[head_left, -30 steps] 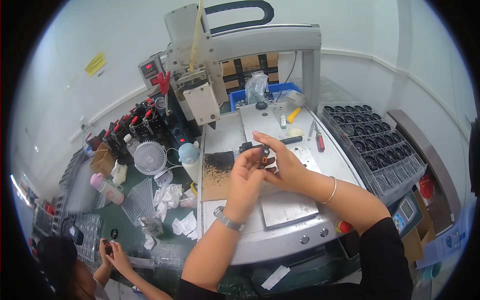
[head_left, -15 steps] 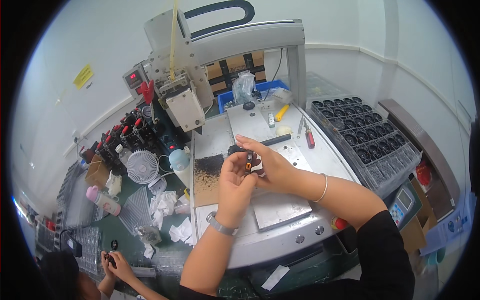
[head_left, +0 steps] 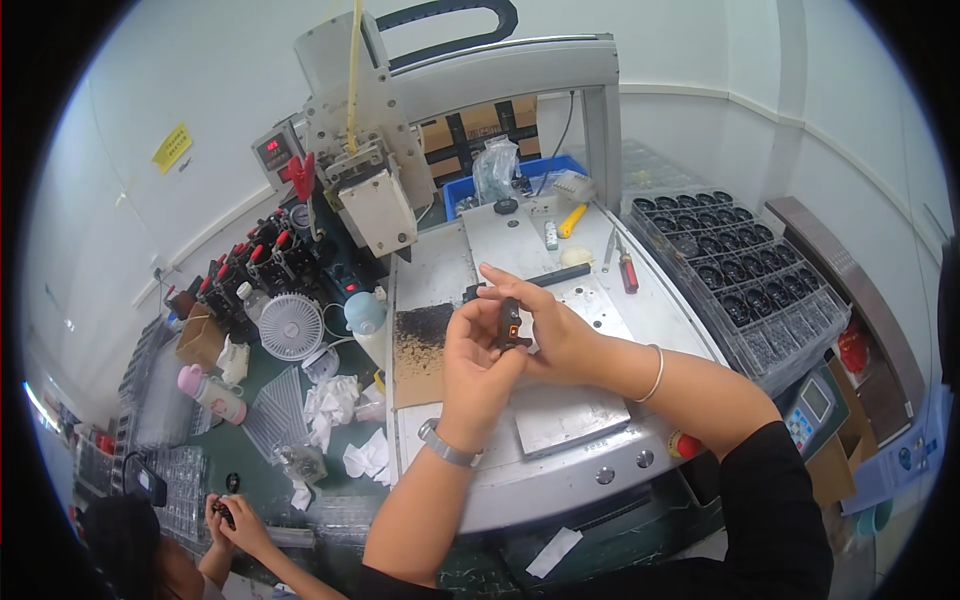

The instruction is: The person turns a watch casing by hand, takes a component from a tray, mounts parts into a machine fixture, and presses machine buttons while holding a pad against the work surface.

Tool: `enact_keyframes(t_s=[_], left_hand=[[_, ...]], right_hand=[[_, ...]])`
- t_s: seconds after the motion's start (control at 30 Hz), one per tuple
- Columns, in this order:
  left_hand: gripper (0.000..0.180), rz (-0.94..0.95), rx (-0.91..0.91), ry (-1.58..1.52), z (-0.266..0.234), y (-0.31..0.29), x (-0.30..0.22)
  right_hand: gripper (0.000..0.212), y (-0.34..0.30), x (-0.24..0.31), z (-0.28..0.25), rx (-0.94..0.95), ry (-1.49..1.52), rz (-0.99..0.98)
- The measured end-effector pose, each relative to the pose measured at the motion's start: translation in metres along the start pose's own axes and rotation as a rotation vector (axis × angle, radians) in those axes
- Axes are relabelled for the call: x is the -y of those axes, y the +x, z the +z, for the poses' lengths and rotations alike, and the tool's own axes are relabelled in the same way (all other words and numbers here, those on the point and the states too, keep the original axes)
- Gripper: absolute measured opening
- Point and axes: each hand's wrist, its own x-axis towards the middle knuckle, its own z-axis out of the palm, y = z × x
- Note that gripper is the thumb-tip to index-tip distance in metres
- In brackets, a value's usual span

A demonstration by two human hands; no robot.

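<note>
The green table (head_left: pixel 235 452) bears a fan (head_left: pixel 291 327) and tissues (head_left: pixel 330 405); the pale machine bed (head_left: pixel 665 330), a screwdriver (head_left: pixel 628 273) and cardboard (head_left: pixel 418 377).

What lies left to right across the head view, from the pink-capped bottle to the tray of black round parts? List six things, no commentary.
Pink-capped bottle → white fan → brown cardboard sheet → small black part → yellow-handled tool → tray of black round parts.

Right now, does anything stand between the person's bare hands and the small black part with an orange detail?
Nothing visible does: the small black part is held between the left hand and right hand.
</note>
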Motion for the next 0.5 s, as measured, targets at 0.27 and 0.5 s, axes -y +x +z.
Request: enact_keyframes(t_s=[0.27, 0.5], left_hand=[[0.046, -0.005, -0.004, 0.005, -0.0006, 0.001, 0.0015], [0.046, -0.008, -0.008, 0.003, -0.0017, -0.0003, 0.0]], right_hand=[[0.074, -0.0013, -0.001, -0.0003, -0.003, -0.024, -0.015], [0.079, -0.0012, -0.0003, -0.0019, 0.046, -0.054, -0.012]])
